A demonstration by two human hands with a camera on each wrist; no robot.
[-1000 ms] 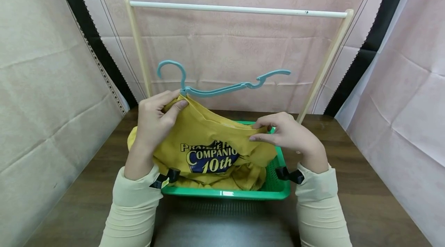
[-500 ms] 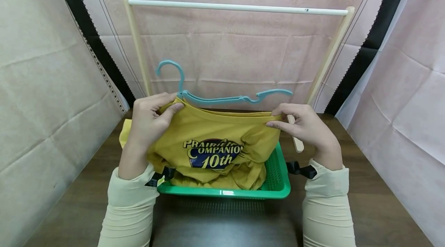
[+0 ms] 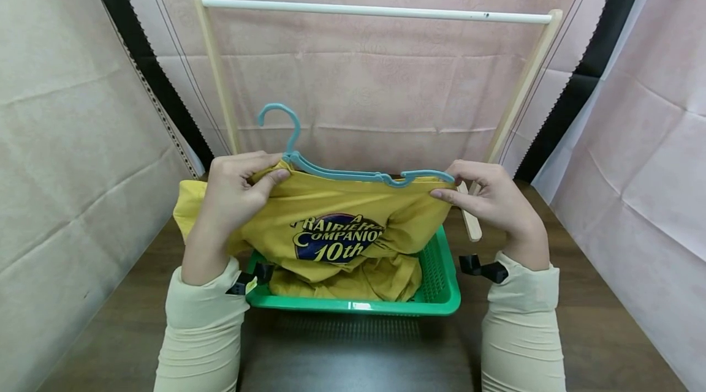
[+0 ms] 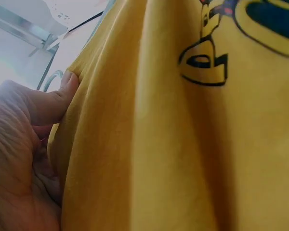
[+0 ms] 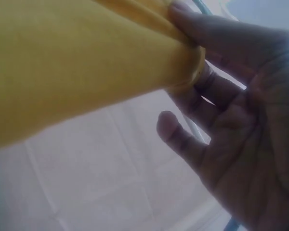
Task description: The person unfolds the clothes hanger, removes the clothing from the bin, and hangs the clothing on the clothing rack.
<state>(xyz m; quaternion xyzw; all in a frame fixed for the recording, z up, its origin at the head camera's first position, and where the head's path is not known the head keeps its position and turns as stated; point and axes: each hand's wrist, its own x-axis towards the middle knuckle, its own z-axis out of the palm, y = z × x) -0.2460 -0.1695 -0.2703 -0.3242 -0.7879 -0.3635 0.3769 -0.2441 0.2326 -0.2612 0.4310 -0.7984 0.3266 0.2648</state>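
A yellow T-shirt (image 3: 331,208) with a dark blue printed logo is stretched sideways between both hands, its lower part bunched in the green basket (image 3: 444,275). My left hand (image 3: 237,196) pinches the collar at its left end, thumb in front, beside the base of the hanger's hook. At the collar's right end, my right hand (image 3: 488,199) pinches the cloth between thumb and fingers. A light blue hanger (image 3: 342,174) lies along the collar line, hook up, its right arm tip close to the right fingers. Its left arm is hidden by shirt and hand. In the right wrist view, yellow cloth (image 5: 86,72) hangs from the pinch.
Behind the hands stands a rack with a white crossbar (image 3: 375,11) and cream side posts (image 3: 217,73). One rack foot (image 3: 470,220) shows beside the basket. Everything stands on a dark wooden table (image 3: 358,355), with pale cloth walls around it.
My right hand has moved right and up, pulling the collar out straight. The hanger's right arm has dropped from above onto the collar line. The left hand has shifted slightly left.
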